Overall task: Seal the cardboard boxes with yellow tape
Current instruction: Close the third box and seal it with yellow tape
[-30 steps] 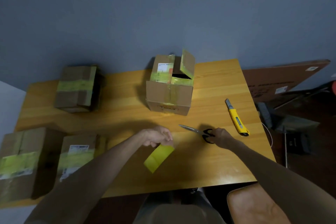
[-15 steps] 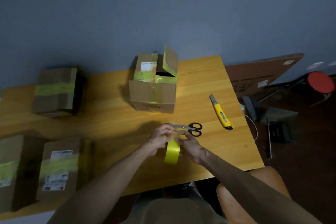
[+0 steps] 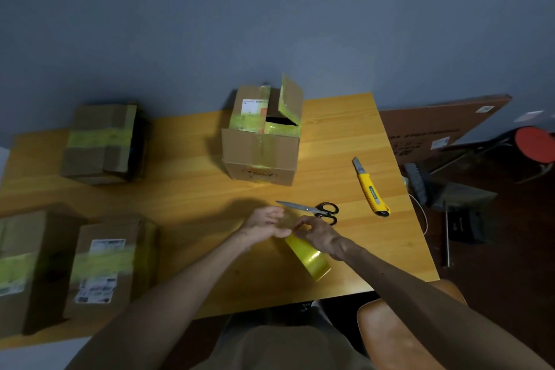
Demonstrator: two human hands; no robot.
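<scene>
Nearer than the open cardboard box (image 3: 260, 146): left hand (image 3: 264, 228), fingers loosely spread at the top end of the yellow tape strip (image 3: 308, 258), grip unclear. Right hand (image 3: 319, 234) fingers pinch that end. Lower end is loose, so it may curl, self-stick, or grab the worktop (image 3: 180, 204) before reaching the box.

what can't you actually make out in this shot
Head view:
Inside of the open box: dark, screened by its flap.
Top end of the yellow tape strip: behind the left hand and right hand.
Label text on the near box: too small, blurred.
Leftmost box: cut by the frame edge.
</scene>
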